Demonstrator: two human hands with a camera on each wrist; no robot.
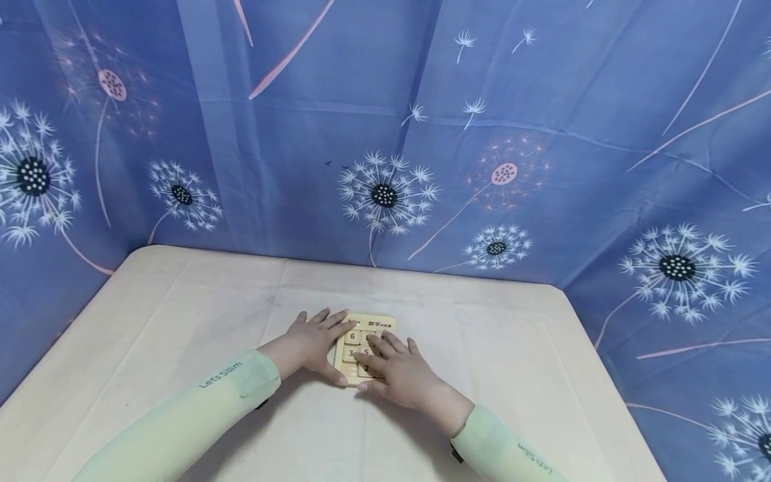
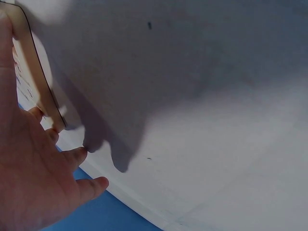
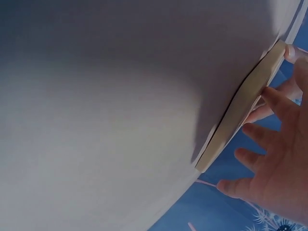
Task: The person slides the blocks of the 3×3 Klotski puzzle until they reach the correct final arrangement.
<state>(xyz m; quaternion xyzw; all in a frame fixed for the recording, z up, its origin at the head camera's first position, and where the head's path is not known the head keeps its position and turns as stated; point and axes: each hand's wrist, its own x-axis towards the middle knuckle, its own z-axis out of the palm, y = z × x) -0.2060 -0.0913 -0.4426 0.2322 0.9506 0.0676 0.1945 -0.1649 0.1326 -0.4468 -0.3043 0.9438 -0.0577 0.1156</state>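
Observation:
A pale yellow sliding number puzzle [image 1: 375, 317] lies flat on the table, with dark lettering along its top border. Number tiles [image 1: 352, 337] show 6, 3, 5 and 2; others are covered by fingers. My left hand [image 1: 308, 344] rests along the puzzle's left side, thumb by the lower left corner and fingertips over the upper left border. From the right, my right hand [image 1: 408, 376] reaches over the tiles with its fingers spread, thumb near the bottom edge. In the right wrist view the puzzle's thick side [image 3: 240, 108] shows beside these extended fingers.
A cream cloth covers the table [image 1: 199, 294]. Blue curtains [image 1: 301, 187] printed with dandelions hang behind it and on both sides. Light green sleeves [image 1: 187, 412] cover both forearms.

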